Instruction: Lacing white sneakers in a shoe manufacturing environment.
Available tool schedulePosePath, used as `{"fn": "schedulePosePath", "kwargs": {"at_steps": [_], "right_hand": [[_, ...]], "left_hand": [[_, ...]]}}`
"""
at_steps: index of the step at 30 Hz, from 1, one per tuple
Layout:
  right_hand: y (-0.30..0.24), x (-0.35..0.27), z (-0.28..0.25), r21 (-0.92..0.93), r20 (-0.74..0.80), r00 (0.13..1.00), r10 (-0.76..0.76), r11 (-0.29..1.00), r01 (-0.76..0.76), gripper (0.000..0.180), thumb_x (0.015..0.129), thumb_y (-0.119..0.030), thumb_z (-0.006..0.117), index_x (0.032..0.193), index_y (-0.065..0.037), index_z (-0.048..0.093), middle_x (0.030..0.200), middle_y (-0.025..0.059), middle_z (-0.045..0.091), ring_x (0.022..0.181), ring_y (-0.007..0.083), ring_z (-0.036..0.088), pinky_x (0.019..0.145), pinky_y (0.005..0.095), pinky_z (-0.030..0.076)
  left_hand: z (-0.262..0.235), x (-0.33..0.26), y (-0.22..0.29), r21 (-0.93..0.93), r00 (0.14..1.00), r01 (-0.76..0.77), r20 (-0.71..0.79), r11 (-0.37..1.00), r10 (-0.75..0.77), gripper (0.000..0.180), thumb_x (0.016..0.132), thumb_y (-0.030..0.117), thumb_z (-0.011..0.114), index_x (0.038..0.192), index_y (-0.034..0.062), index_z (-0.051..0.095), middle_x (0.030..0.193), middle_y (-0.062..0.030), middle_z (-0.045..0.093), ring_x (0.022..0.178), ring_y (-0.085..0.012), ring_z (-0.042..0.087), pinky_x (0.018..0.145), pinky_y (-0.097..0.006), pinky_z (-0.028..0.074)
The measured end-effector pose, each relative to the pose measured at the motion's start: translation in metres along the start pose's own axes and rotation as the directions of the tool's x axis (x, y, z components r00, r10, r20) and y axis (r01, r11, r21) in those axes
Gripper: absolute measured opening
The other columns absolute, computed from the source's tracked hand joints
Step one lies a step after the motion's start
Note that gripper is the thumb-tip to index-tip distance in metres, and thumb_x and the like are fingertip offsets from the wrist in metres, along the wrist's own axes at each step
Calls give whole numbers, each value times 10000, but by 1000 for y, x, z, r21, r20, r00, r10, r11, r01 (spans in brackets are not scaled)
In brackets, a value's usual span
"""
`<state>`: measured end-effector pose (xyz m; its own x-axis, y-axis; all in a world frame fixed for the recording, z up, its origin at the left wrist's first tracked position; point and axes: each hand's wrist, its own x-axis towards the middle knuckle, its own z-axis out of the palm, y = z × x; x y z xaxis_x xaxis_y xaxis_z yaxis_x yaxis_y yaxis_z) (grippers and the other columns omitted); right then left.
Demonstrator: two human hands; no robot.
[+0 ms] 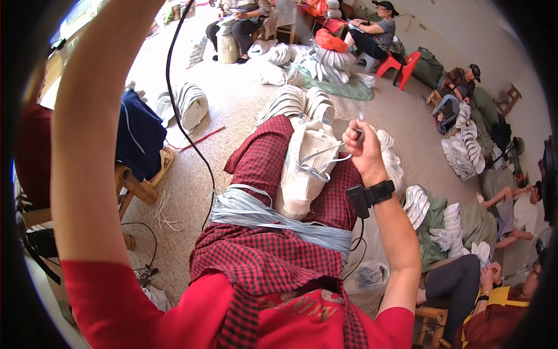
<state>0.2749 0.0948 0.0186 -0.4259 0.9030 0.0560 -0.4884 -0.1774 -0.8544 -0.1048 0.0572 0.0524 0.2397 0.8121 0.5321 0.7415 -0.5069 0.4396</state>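
Note:
A cream-white shoe upper (pixel 301 189) rests on my lap between my thighs, its rounded toe towards me. Pale blue-grey lace (pixel 315 173) loops through its opening. Just right of the shoe, my right hand (pixel 364 148) is closed around a small tool with a dark grey handle (pixel 360 135); most of it is hidden by my fingers. A thin pale strand runs from the shoe towards this hand. My left arm reaches up past the top edge, so the hand is out of the picture. A bundle of pale grey-blue laces (pixel 273 215) lies across my checked apron.
Nested white shoe uppers (pixel 285 100) stand beyond my knees, with another stack (pixel 192 106) to the left. A black cable (pixel 170 75) hangs down on the left. Several people sit around the room near more piles. A red plastic chair (pixel 407 71) stands at the far right.

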Motion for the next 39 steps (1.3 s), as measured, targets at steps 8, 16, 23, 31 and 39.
{"fn": "schedulePosePath", "kwargs": {"at_steps": [8, 16, 23, 31, 39], "right_hand": [[22, -12, -28, -66, -136, 990, -25, 998, 16, 263, 996, -303, 513, 875, -76, 571, 625, -55, 417, 500, 53, 350, 405, 211, 228], [-18, -3, 40, -82, 102, 991, -83, 992, 92, 271, 1008, -306, 512, 937, -51, 573, 695, -41, 458, 548, 44, 367, 447, 196, 255], [-47, 9, 72, -225, 164, 983, -79, 968, 115, 320, 1027, -340, 487, 994, -37, 583, 712, -39, 480, 530, 17, 346, 432, 178, 230], [-36, 6, 42, -218, 91, 988, -122, 966, 139, 287, 1040, -328, 497, 973, -65, 590, 700, -45, 456, 535, 21, 323, 425, 186, 209], [-42, 14, 39, -160, 125, 982, -138, 974, 157, 274, 1036, -311, 511, 995, -54, 600, 717, -43, 470, 535, 17, 328, 416, 178, 214]], "left_hand": [[49, -6, 96, -294, 930, -110, 308, 950, 203, 214, 797, 5, 722, 1003, 41, 681, 1008, -99, 608, 918, -235, 630, 760, -348, 520], [103, -50, 98, -223, 927, -289, 176, 931, 330, 209, 774, 34, 746, 955, 19, 643, 989, -127, 516, 932, -310, 548, 841, -391, 450], [105, -31, 90, -322, 915, -262, 217, 910, 340, 112, 831, 70, 606, 867, -26, 559, 1022, -175, 470, 945, -336, 506, 859, -404, 419], [116, -33, 95, -319, 957, -200, 138, 926, 254, 133, 834, 58, 655, 865, -30, 561, 1080, -175, 511, 944, -341, 534, 843, -419, 450], [121, -31, 96, -173, 935, -350, -6, 921, 354, 118, 836, 24, 686, 887, -21, 590, 1078, -136, 536, 878, -262, 585, 684, -342, 496]]}}
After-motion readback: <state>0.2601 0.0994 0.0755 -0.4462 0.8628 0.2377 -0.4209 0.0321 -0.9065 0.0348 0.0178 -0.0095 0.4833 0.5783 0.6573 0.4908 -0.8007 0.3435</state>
